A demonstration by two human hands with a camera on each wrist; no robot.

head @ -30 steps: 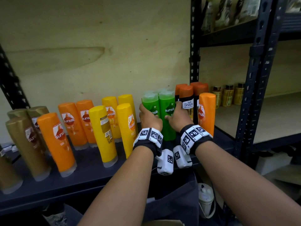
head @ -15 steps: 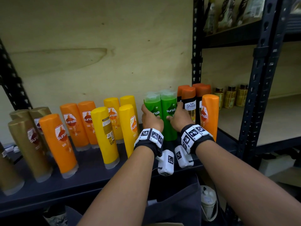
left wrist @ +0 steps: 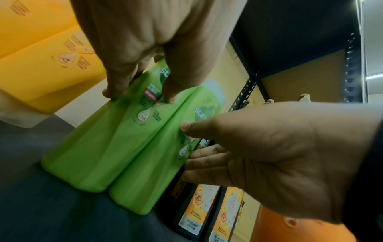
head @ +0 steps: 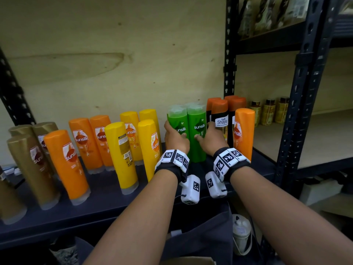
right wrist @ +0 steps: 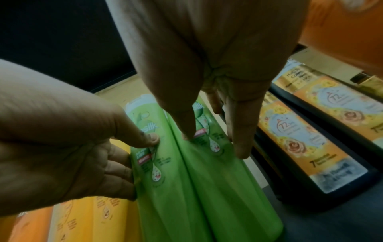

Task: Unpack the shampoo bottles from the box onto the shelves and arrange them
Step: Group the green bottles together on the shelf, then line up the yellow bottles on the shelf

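With the left hand [head: 176, 139] clasping one upright green plastic shampoo bottle [head: 178, 127] and the right hand [head: 211, 139] its twin [head: 197, 131], mid-shelf toward the dark metal shelf [head: 107, 197]'s right end, a careless nudge could topple the crowded black orange-capped bottles [head: 219, 115].

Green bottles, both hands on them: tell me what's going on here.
A person is arranging shampoo on a dark shelf. The left hand holds the left green bottle, the right hand the right green bottle; both bottles stand upright, side by side and touching. Yellow bottles stand to their left, dark orange-capped bottles to their right.
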